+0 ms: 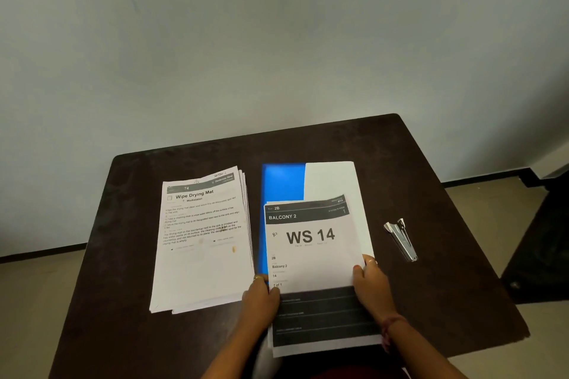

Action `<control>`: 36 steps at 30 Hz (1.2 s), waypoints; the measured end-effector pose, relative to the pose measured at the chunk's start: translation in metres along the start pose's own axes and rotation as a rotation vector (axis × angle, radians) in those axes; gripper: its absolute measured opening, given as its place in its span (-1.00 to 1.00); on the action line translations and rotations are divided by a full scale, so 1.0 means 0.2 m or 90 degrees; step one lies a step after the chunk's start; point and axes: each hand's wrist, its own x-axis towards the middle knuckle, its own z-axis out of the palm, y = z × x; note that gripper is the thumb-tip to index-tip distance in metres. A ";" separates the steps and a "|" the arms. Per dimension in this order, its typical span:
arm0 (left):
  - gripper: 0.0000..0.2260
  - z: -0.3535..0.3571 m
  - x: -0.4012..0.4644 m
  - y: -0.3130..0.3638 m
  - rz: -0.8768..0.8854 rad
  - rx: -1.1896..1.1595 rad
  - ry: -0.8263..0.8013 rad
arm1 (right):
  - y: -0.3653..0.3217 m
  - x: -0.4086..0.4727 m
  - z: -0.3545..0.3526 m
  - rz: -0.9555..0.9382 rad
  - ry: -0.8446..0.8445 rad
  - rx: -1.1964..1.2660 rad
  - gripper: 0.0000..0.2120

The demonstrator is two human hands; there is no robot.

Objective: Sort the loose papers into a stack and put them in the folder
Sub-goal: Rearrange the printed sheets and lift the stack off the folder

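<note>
A blue folder lies in the middle of the dark table, mostly covered by white sheets. On top sits a sheet printed "WS 14", overhanging the table's near edge. My left hand grips its left edge and my right hand grips its right edge, thumbs on top. A blank white sheet lies beneath it, over the folder's right part. To the left rests a fanned stack of papers headed "Wipe Drying Mat".
A metal stapler lies to the right of the folder. The dark table ends close to my body, and its far edge stands against a pale wall. A dark object stands on the floor at the far right.
</note>
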 end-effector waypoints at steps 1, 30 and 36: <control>-0.84 0.00 -0.01 0.00 0.010 0.012 -0.003 | 0.01 -0.01 0.00 -0.005 0.000 0.006 -0.57; -0.42 -0.12 0.04 -0.06 0.243 0.596 0.022 | -0.17 0.22 -0.11 -0.014 -0.058 0.174 -0.68; -0.40 -0.13 0.06 -0.07 0.244 0.573 0.015 | -0.07 0.12 -0.12 0.029 -0.065 0.260 -0.65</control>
